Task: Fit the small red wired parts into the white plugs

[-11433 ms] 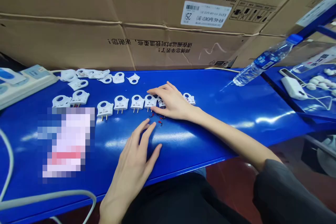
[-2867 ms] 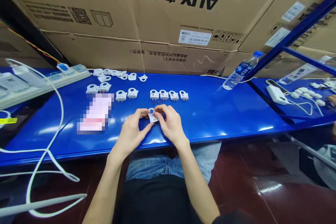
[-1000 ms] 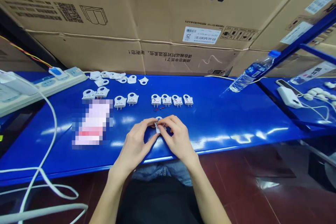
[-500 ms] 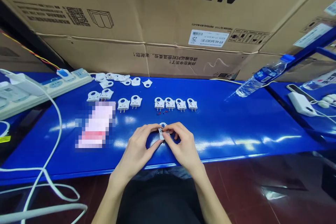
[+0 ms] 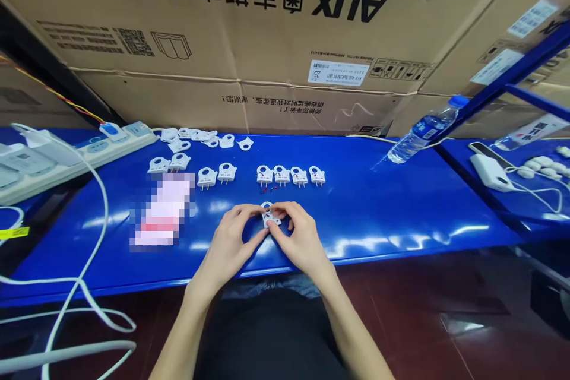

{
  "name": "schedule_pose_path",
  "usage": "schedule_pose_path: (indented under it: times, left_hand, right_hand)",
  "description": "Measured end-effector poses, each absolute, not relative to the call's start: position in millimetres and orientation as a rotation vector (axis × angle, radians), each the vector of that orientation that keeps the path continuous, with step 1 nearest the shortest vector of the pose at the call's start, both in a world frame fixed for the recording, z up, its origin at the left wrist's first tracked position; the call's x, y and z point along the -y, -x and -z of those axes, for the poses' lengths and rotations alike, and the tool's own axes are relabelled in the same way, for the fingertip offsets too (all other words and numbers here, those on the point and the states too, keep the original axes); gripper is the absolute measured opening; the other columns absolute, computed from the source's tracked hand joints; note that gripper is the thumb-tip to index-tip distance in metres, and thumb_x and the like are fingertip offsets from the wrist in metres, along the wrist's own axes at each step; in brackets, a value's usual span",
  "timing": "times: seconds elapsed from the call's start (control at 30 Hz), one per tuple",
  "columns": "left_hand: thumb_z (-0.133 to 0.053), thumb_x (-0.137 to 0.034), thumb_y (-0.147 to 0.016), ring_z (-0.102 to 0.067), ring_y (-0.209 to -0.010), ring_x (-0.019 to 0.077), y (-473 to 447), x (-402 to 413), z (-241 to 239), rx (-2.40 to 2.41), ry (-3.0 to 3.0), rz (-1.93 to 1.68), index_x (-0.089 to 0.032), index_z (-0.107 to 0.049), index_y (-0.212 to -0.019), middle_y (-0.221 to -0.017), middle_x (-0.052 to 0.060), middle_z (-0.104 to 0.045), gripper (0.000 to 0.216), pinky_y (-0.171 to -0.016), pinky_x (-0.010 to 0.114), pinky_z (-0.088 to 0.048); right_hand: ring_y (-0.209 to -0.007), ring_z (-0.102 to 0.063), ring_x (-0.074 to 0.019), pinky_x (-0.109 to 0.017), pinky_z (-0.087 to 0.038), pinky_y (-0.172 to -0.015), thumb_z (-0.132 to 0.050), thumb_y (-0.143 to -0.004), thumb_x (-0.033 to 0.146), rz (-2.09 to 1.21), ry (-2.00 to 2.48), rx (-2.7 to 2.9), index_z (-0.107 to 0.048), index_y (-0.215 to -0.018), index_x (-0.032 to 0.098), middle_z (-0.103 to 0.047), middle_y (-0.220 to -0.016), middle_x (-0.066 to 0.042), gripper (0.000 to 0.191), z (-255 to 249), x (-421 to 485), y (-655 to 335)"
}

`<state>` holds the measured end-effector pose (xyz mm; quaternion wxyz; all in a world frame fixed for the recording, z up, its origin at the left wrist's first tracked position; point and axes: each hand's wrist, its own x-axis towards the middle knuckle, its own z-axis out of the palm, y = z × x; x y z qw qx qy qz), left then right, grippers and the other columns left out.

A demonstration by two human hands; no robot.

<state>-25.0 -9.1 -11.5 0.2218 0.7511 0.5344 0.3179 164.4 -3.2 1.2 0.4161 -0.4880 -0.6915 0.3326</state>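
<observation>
My left hand point(image 5: 231, 241) and my right hand point(image 5: 297, 237) meet over the blue bench point(image 5: 378, 202) and pinch one small white plug shell point(image 5: 268, 217) between their fingertips. Both hands are closed on it, just above the bench's front half. Behind them lies a row of white plug halves with prongs point(image 5: 290, 176), with tiny red parts point(image 5: 269, 189) in front of that row. Two more plug halves point(image 5: 217, 176) sit to the left, and several empty white shells point(image 5: 202, 138) lie near the cardboard.
Large cardboard boxes point(image 5: 267, 41) wall off the back. A white power strip point(image 5: 71, 151) and loose white cables point(image 5: 80, 261) lie left. A blurred pink-white patch point(image 5: 162, 211) sits on the bench. A water bottle point(image 5: 421, 129) lies right, beside a white charger point(image 5: 490, 171).
Earlier my hands lay flat on the bench by the row of plugs. Now both are pulled back and pinch one shell; over the last second they only shifted their fingers slightly.
</observation>
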Motion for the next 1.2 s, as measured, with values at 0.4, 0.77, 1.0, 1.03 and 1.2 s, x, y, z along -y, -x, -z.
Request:
schedule_pose_path:
  times: [0.4,0.77,1.0,1.03,1.2]
  left_hand:
    - [-0.061,-0.043,-0.099,-0.063,-0.130,0.0283,22.8,10.0,6.8,-1.543,-2.054,-0.890,-0.029,-0.062,-0.131,-0.134,0.008,-0.067,0.035,-0.109,0.051,-0.053]
    - [-0.059,-0.039,-0.101,-0.058,-0.137,0.0278,26.2,9.5,5.8,-1.526,-2.097,-0.857,-0.033,-0.058,-0.136,-0.141,0.004,-0.066,0.036,-0.112,0.049,-0.053]
    - [-0.053,-0.041,-0.103,-0.059,-0.134,0.0323,51.1,-10.9,-1.9,-1.788,-2.193,-0.949,-0.031,-0.035,-0.158,-0.153,0.010,-0.057,0.059,-0.110,0.052,-0.052]
    - [-0.052,-0.041,-0.103,-0.057,-0.136,0.0341,54.7,-15.4,-1.4,-1.892,-2.206,-0.925,-0.028,-0.034,-0.159,-0.152,0.011,-0.057,0.060,-0.111,0.053,-0.050]
    - [-0.047,-0.037,-0.103,-0.056,-0.131,0.0400,60.4,-29.3,1.0,-2.050,-2.288,-0.721,-0.013,-0.028,-0.162,-0.142,0.020,-0.061,0.067,-0.103,0.054,-0.052]
  right_hand:
    - [-0.100,-0.067,-0.0226,-0.036,-0.060,-0.079,-0.059,-0.094,0.016,-0.744,1.218,1.801,-0.065,-0.114,0.023,-0.070,-0.112,-0.008,0.022,1.2,6.1,-171.9]
    - [-0.093,-0.064,-0.0258,-0.041,-0.056,-0.075,-0.053,-0.105,0.022,-0.378,1.010,2.494,-0.066,-0.114,0.023,-0.070,-0.106,-0.010,0.016,-16.1,-24.7,-198.3]
    - [-0.100,-0.061,-0.0267,-0.042,-0.049,-0.084,-0.057,-0.104,0.027,-0.268,0.901,2.499,-0.070,-0.109,0.024,-0.073,-0.108,-0.009,0.015,-38.5,-68.8,-185.8]
    - [-0.102,-0.059,-0.0277,-0.043,-0.047,-0.084,-0.058,-0.103,0.028,-0.238,0.956,2.464,-0.071,-0.108,0.024,-0.073,-0.108,-0.009,0.014,-39.8,-76.8,-180.4]
    - [-0.116,-0.054,-0.0277,-0.042,-0.041,-0.089,-0.060,-0.102,0.032,-0.125,1.092,2.416,-0.072,-0.111,0.021,-0.071,-0.122,-0.008,0.018,-30.0,-107.5,-146.8]
